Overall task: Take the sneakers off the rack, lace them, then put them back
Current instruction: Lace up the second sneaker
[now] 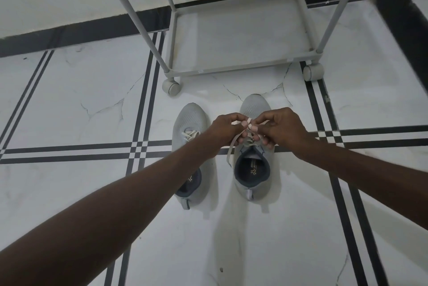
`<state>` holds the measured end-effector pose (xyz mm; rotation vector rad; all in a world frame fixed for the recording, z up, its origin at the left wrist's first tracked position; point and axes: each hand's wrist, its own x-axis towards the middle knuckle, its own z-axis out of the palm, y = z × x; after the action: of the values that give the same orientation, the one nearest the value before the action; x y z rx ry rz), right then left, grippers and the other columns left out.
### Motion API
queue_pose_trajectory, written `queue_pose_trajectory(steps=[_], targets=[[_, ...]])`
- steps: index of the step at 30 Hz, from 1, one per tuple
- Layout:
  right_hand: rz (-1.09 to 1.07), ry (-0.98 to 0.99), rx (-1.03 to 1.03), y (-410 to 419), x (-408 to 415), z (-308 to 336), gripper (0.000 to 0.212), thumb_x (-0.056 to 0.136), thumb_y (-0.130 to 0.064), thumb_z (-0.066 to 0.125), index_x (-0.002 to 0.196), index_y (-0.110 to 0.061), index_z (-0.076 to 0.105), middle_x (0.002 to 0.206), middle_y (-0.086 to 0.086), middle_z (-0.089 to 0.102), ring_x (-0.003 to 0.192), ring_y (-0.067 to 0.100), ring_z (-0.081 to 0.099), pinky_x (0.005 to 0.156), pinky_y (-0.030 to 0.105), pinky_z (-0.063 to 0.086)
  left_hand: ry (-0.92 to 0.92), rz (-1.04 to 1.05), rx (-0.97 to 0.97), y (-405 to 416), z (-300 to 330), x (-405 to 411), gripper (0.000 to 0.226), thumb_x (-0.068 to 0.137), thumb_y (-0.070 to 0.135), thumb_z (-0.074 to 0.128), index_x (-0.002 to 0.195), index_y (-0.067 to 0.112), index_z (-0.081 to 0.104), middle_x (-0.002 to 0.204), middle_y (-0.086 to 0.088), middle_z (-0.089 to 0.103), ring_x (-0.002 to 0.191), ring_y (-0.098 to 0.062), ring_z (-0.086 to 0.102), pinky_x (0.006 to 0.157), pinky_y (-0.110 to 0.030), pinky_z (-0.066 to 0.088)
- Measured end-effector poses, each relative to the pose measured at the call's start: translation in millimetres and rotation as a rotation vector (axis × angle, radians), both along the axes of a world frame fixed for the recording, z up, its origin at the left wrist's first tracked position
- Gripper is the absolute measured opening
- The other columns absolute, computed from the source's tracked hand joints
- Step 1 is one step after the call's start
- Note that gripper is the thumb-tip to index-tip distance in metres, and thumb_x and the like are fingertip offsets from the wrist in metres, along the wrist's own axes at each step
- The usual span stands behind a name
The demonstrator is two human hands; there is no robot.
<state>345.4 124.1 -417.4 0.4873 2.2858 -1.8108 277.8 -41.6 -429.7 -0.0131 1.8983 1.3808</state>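
Two grey sneakers stand side by side on the floor, toes pointing at the rack. The left sneaker (pixel 190 121) shows a white lace across its tongue; my left forearm covers its middle. Over the right sneaker (pixel 252 176) both hands meet. My left hand (pixel 225 129) and my right hand (pixel 281 129) each pinch the white lace (pixel 231 149) above the shoe's tongue. One loose lace end hangs down on the left side of this shoe. The grey rack (pixel 243 66) stands just beyond the sneakers, its bottom shelf bare.
The rack rides on castors, one (pixel 171 86) at front left and another (pixel 312 72) at front right. White marble floor (pixel 69 105) with black stripe lines spreads all around. A wall with a black skirting (pixel 92 30) runs behind the rack.
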Motion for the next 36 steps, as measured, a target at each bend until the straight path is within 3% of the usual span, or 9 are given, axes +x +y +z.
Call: queue_pose_trajectory(steps=[4, 8, 11, 14, 20, 24, 27, 31, 36], targets=[[0.037, -0.002, 0.063, -3, -2, 1, 0.009, 0.085, -0.01, 0.076, 0.093, -0.008, 0.074, 0.059, 0.01, 0.071, 0.043, 0.016, 0.062, 0.044, 0.027, 0.054, -0.11, -0.063, 0.065, 1, 2, 0, 0.023, 0.101, 0.005, 0.051, 0.123, 0.001, 0.056, 0.073, -0.008, 0.057, 0.053, -0.012, 0.053, 0.051, -0.021, 0.047], [0.12, 0.006, 0.137, -4, -3, 1, 0.026, 0.088, 0.004, 0.066, 0.105, -0.017, 0.069, 0.074, 0.011, 0.073, 0.051, 0.023, 0.069, 0.05, 0.036, 0.061, -0.182, -0.195, 0.121, -6, 7, -7, 0.032, 0.094, -0.009, 0.049, 0.119, 0.012, 0.05, 0.079, -0.006, 0.058, 0.064, -0.016, 0.054, 0.062, -0.027, 0.048], [0.171, 0.034, 0.199, -7, -1, 1, 0.03, 0.09, 0.004, 0.062, 0.104, -0.022, 0.068, 0.073, 0.01, 0.072, 0.05, 0.027, 0.071, 0.048, 0.04, 0.061, -0.15, -0.168, 0.069, -2, 7, -7, 0.029, 0.094, -0.006, 0.054, 0.117, 0.01, 0.048, 0.082, -0.009, 0.06, 0.066, -0.016, 0.057, 0.061, -0.024, 0.052], [0.175, 0.033, 0.226, -6, -2, -1, 0.03, 0.089, 0.003, 0.064, 0.104, -0.023, 0.069, 0.067, 0.009, 0.073, 0.047, 0.025, 0.07, 0.045, 0.033, 0.059, -0.119, -0.092, 0.035, -1, 1, -8, 0.01, 0.094, -0.003, 0.058, 0.102, 0.004, 0.061, 0.08, -0.013, 0.066, 0.062, -0.016, 0.062, 0.061, -0.021, 0.057], [0.157, 0.021, 0.137, -3, -5, 2, 0.023, 0.086, -0.001, 0.071, 0.104, -0.015, 0.071, 0.063, 0.014, 0.074, 0.052, 0.028, 0.073, 0.052, 0.039, 0.062, -0.22, 0.056, 0.166, -8, -7, -9, 0.009, 0.093, 0.001, 0.063, 0.087, 0.002, 0.07, 0.084, -0.018, 0.069, 0.065, -0.017, 0.067, 0.062, -0.022, 0.06], [0.148, 0.0, 0.043, -5, -7, -1, 0.024, 0.084, 0.002, 0.071, 0.104, -0.012, 0.07, 0.068, 0.018, 0.075, 0.059, 0.037, 0.073, 0.056, 0.043, 0.063, -0.399, 0.072, 0.29, -10, -3, -2, 0.017, 0.101, 0.002, 0.049, 0.096, -0.001, 0.066, 0.084, -0.013, 0.068, 0.077, -0.018, 0.065, 0.071, -0.022, 0.059], [0.14, -0.011, -0.013, -5, -8, -4, 0.026, 0.084, 0.004, 0.071, 0.106, -0.01, 0.07, 0.072, 0.025, 0.074, 0.059, 0.036, 0.073, 0.056, 0.039, 0.063, -0.396, -0.025, 0.275, -15, -5, -3, 0.015, 0.1, 0.009, 0.053, 0.103, 0.002, 0.066, 0.09, -0.011, 0.066, 0.082, -0.017, 0.062, 0.082, -0.027, 0.056], [0.169, -0.016, -0.054, -6, -7, -7, 0.031, 0.085, 0.007, 0.068, 0.111, -0.01, 0.065, 0.078, 0.028, 0.072, 0.064, 0.036, 0.073, 0.063, 0.04, 0.063, -0.279, -0.014, 0.161, -15, -6, -4, 0.015, 0.092, 0.018, 0.068, 0.099, 0.006, 0.068, 0.081, -0.007, 0.06, 0.068, -0.012, 0.054, 0.065, -0.021, 0.051], [0.143, -0.115, -0.141, 2, -7, -9, 0.029, 0.084, 0.005, 0.071, 0.107, 0.002, 0.053, 0.086, 0.031, 0.069, 0.061, 0.026, 0.069, 0.06, 0.03, 0.061, -0.294, -0.002, 0.197, -17, -3, -1, 0.014, 0.098, 0.018, 0.059, 0.087, 0.013, 0.066, 0.075, -0.004, 0.057, 0.061, -0.012, 0.051, 0.059, -0.022, 0.047]])
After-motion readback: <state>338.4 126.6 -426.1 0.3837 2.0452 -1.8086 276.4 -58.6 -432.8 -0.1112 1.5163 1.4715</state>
